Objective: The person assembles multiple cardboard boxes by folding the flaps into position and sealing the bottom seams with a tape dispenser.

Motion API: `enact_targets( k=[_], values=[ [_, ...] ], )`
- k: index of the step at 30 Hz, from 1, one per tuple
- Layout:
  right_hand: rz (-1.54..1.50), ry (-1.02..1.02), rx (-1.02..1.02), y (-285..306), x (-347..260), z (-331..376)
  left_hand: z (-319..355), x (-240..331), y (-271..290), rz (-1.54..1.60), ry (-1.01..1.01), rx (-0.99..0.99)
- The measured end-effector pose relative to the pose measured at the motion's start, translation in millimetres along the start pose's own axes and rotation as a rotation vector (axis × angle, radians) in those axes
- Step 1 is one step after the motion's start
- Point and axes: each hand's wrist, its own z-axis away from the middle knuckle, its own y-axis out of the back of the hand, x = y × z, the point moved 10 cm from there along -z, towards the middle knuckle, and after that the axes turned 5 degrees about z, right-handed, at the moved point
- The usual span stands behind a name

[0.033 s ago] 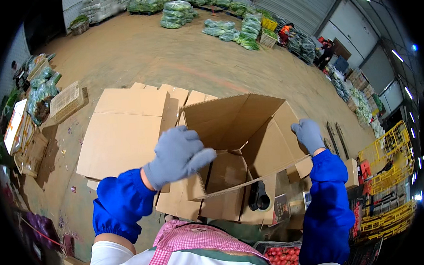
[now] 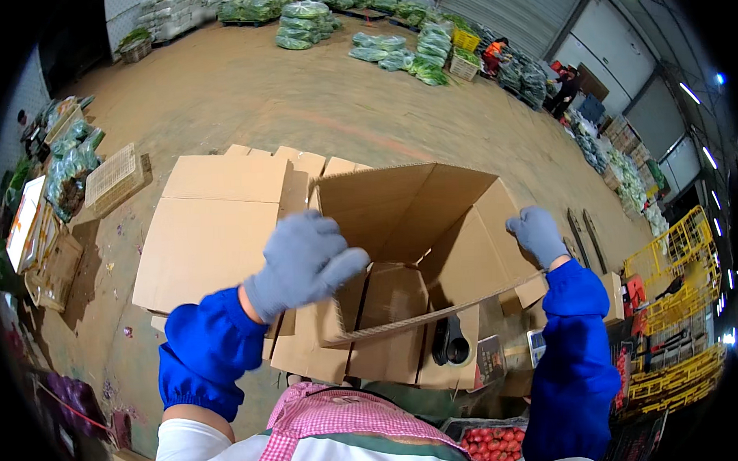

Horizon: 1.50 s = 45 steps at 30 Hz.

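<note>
Before me stands an open cardboard box [image 2: 387,295], its upper side facing me and its inside bare brown board. My right hand [image 2: 538,234], in a grey glove, is closed on the box's right edge. My left hand [image 2: 301,261], gloved alike and smeared by motion, hovers over the left edge with its thumb spread apart from loosely bent fingers. Whether it touches the board I cannot tell. Just below the box's near edge lies a black tool [image 2: 450,341] with a rounded end, seemingly a tape dispenser.
Flattened cardboard [image 2: 211,236] is stacked left of the box. A crate of tomatoes [image 2: 492,444] sits close to my body. Pallet-jack forks [image 2: 587,241] and yellow metal frames [image 2: 671,256] stand right. Bagged greens [image 2: 301,25] and two people [image 2: 565,92] are far off.
My left hand has shifted slightly left and down. The box's near edge has moved a little toward the left; my right hand stays at its edge.
</note>
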Motion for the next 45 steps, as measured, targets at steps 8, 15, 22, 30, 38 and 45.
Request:
enact_targets(
  k=[8, 15, 22, 30, 38, 45],
  values=[
    [0.321, 0.369, -0.089, -7.7, -107.7, 92.9, -8.2, -21.9, -58.4, -0.152, -0.087, -0.324],
    [-0.59, -0.004, -0.717, -47.9, -84.5, 70.7, 5.1, -28.7, -47.2, 0.22, 0.134, -0.336],
    [-1.132, -0.161, -0.685, -79.2, -57.3, 77.4, 49.0, 22.6, -20.7, 0.614, 0.344, -0.417],
    [-0.571, 0.426, -0.146, -13.0, -91.1, 102.7, 77.1, -38.7, -23.6, 0.631, 0.774, -0.521],
    [-0.195, 0.587, -0.001, -55.6, -105.6, 105.7, 77.5, -42.7, -26.2, 0.602, 0.82, -0.459],
    [-1.359, 0.239, -0.034, -80.3, -50.5, 102.4, 85.8, -73.4, -17.4, 0.35, 0.964, -0.042]
  ],
)
